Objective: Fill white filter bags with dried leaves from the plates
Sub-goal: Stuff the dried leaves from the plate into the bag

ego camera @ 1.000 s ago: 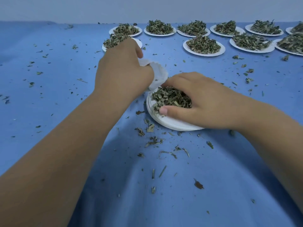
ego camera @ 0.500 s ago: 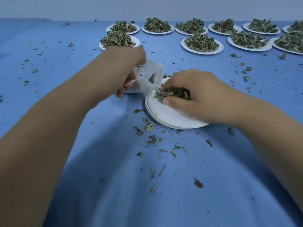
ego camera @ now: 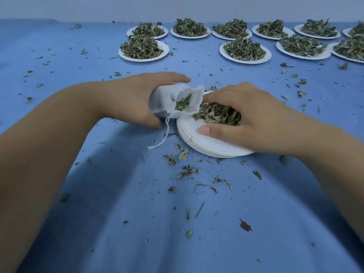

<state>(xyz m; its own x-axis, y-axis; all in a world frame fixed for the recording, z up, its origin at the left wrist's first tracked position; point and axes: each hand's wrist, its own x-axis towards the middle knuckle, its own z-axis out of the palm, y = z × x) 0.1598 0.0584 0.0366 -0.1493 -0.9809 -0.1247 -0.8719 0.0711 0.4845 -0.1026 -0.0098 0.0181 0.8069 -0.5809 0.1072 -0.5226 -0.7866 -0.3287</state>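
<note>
Blue cloth (ego camera: 118,223), strewn with leaf bits (ego camera: 188,171), carries heaped plates (ego camera: 143,59); pale wall (ego camera: 78,6) behind.

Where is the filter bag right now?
Head view, just left of centre: the left hand holds the filter bag, its open mouth at the left rim of the near plate, where the right hand cups leaves.

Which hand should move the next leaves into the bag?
Right. The right hand cups the dried leaves on the near plate, beside the filter bag and its open mouth. The left hand is occupied gripping that bag.
</note>
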